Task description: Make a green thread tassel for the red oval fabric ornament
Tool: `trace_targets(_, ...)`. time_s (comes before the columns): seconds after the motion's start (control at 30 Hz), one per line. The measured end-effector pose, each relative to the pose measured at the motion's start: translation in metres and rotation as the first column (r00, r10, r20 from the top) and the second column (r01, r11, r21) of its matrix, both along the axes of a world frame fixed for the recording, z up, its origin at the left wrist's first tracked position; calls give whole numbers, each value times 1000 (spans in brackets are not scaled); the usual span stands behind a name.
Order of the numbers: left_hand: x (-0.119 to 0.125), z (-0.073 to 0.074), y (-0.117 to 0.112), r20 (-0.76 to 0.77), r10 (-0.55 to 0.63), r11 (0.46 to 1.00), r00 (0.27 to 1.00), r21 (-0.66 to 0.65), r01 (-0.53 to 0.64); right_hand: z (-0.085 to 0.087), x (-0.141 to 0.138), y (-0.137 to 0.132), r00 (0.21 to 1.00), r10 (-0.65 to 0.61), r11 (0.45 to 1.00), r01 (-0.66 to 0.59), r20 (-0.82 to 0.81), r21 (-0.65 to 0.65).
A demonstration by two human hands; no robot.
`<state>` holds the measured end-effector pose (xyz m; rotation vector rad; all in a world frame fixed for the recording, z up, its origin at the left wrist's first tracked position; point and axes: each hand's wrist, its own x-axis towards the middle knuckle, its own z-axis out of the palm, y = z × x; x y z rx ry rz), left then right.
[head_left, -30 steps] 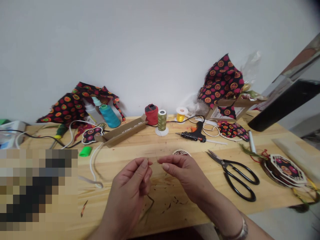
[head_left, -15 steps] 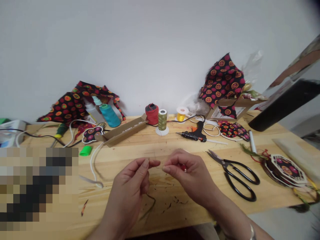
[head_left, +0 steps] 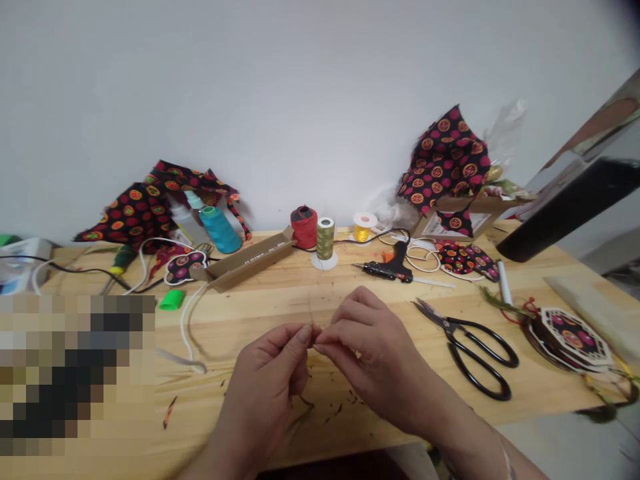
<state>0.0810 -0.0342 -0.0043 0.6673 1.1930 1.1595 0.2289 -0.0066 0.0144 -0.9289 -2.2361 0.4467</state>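
Observation:
Both my hands are closed, meeting tip to tip over the front middle of the table. My left hand (head_left: 267, 383) pinches a fine thread between thumb and forefinger. Below that hand a thin dark olive cord (head_left: 303, 415) trails on the wood. My right hand (head_left: 377, 357) has its thumb and forefinger pressed together against the left fingertips; the curled fingers hide what lies inside, where a small red bead showed half a second ago. Black-handled scissors (head_left: 467, 347) lie open to the right. An olive thread spool (head_left: 325, 240) stands upright behind the hands.
A black glue gun (head_left: 393, 267) lies beyond my right hand. Farther back stand a red spool (head_left: 304, 228), a teal spool (head_left: 220, 230) and a long cardboard tray (head_left: 253, 260). Fabric-covered octagonal pieces (head_left: 573, 340) are stacked at right. Thread scraps (head_left: 340, 407) litter the front.
My right hand has moved left, so its fingertips now meet the left ones. It has turned, and the red bead no longer shows.

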Motion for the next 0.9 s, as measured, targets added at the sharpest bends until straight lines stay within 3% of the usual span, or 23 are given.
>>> trace_targets(0.27, 2, 0, 1, 18, -37, 999, 999, 4, 37, -4, 2, 2, 996, -70, 997, 69, -53, -24)
trace_targets(0.67, 5, 4, -2, -87, -55, 998, 995, 28, 58, -7, 7, 10, 980, -91, 983, 60, -175, -172)
trace_targets(0.9, 7, 4, -2, -122, -53, 998, 991, 23, 57, -9, 11, 13, 985, 28, 972, -67, -170, -226)
